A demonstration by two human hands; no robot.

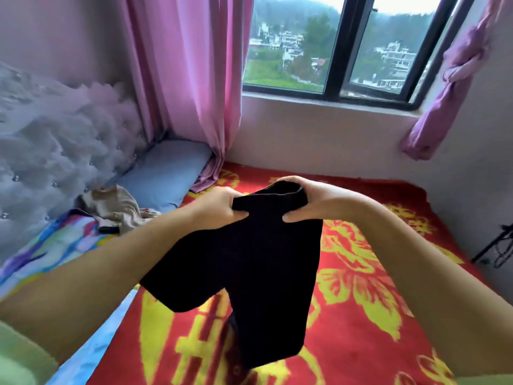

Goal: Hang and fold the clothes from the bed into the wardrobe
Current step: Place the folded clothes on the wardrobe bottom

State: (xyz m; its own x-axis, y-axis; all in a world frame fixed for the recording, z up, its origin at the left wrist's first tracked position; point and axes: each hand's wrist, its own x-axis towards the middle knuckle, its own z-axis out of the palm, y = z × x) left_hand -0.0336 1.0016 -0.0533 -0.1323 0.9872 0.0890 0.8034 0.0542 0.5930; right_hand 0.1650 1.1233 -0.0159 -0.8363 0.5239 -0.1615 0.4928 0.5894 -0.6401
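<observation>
- Black garment (249, 262) held up over the bed (361, 287); looks like shorts or trousers, two legs hanging toward the camera; type not certain
- Left hand (219, 207) pinches the near-left top corner; right hand (308, 201) pinches the top-right; both fingers and thumbs curled on the cloth, top edge bunched between them
- Key relation: long axis runs from the grip down and toward the person; cloth hangs below both hands, clear of the bed or just brushing it, hard to tell
- Hands level, close together, equally near
- Judgement: next move likely lays it flat or folds it lengthwise; wardrobe not in view
- Beige garment (119, 207) lies far left near the pillow (163, 173), still to do
</observation>
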